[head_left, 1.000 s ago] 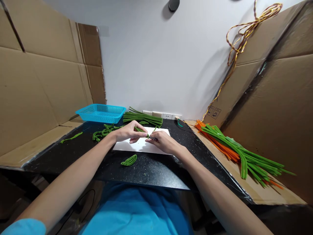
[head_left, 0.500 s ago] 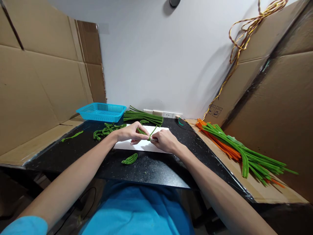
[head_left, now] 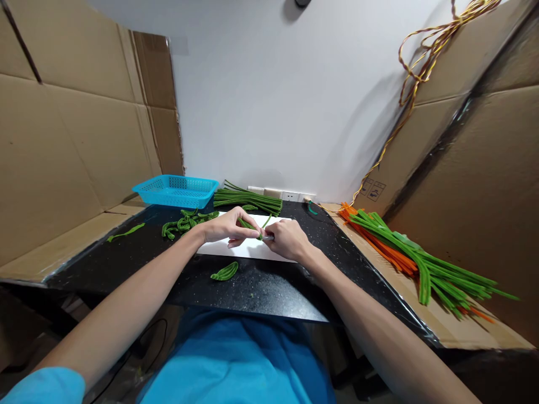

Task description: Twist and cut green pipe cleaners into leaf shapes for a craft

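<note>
Over a white sheet [head_left: 236, 251], my left hand [head_left: 229, 226] pinches a folded green pipe cleaner [head_left: 246, 224] between thumb and fingers. One loose end of it sticks up between the two hands. My right hand [head_left: 288, 238] is closed around a small metallic tool [head_left: 268, 238], whose tip meets the pipe cleaner at my left fingertips. Most of this tool is hidden in the fist, so its kind is unclear. A leaf-shaped piece of looped green pipe cleaner [head_left: 225, 272] lies nearer to me on the black table [head_left: 202, 292].
Several bent green pieces [head_left: 184, 223] are heaped left of the sheet. Behind are a blue basket [head_left: 177, 197] and a bundle of green pipe cleaners [head_left: 248, 200]. Green and orange pipe cleaners [head_left: 438, 269] lie on cardboard at the right. Cardboard walls [head_left: 76, 134] flank the table.
Both hands keep their hold near the same spot. The metallic tool shows a little more beside the right fingers. The whole view has shifted slightly.
</note>
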Available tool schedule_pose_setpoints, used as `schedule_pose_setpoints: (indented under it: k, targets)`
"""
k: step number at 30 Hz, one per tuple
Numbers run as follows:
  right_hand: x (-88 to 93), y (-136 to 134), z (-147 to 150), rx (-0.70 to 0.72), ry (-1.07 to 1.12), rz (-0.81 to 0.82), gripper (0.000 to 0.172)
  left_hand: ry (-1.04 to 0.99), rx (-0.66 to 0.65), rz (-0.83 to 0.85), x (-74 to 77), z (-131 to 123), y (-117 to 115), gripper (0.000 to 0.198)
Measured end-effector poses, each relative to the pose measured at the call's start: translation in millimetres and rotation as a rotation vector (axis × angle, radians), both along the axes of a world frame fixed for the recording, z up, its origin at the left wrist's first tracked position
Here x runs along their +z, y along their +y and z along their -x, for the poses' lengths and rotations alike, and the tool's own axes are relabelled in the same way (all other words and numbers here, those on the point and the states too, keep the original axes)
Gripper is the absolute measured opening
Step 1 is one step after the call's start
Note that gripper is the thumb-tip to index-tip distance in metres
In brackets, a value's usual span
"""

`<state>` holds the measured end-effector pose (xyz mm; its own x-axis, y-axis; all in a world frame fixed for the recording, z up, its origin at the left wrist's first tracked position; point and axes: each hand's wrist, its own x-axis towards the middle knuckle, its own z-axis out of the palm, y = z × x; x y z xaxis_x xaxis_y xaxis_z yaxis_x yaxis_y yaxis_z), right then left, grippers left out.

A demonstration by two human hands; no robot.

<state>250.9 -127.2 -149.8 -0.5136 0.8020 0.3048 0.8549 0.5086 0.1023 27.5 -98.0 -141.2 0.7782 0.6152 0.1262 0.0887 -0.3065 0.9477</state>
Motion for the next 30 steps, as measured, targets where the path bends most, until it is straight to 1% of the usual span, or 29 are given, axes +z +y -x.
schedule_pose_setpoints:
  k: [6, 9, 14, 18, 21, 23, 24, 26, 28, 30]
  targets:
    - [-2.0, 6, -7, 0.024, 0.072, -0.010, 0.025, -0.039, 0.065, -0.028, 0.5, -2, 0, 0.035]
    - [-2.2, 8, -12, 0.032, 0.085, -0.014, 0.025, -0.047, 0.090, -0.034, 1.0, -4, -1, 0.033]
    - [-2.1, 11, -16, 0.037, 0.070, -0.017, 0.036, -0.077, 0.120, -0.014, 0.8, -7, -1, 0.033]
    - [-4.3, 16, -17, 0.029, 0.093, -0.017, 0.057, -0.131, 0.136, -0.008, -1.1, -6, 2, 0.032]
    - [-5.6, 18, -19, -0.003, 0.160, -0.047, 0.064, -0.147, 0.151, -0.005, -1.7, -5, 3, 0.032]
    - [-5.1, 17, -20, -0.026, 0.263, -0.056, 0.067, -0.148, 0.169, -0.009, -1.5, -5, 3, 0.032]
    - [-4.4, 16, -21, -0.015, 0.336, -0.039, 0.068, -0.147, 0.181, -0.015, -1.3, -5, 3, 0.033]
    - [-2.5, 12, -22, 0.083, 0.512, 0.048, 0.067, -0.147, 0.209, -0.031, -0.6, -6, 3, 0.035]
    - [-0.8, 9, -21, 0.235, 0.673, 0.167, 0.061, -0.151, 0.244, -0.047, 0.6, -8, 2, 0.037]
    - [-0.1, 6, -18, 0.330, 0.787, 0.235, 0.053, -0.144, 0.277, -0.065, 2.3, -8, 0, 0.038]
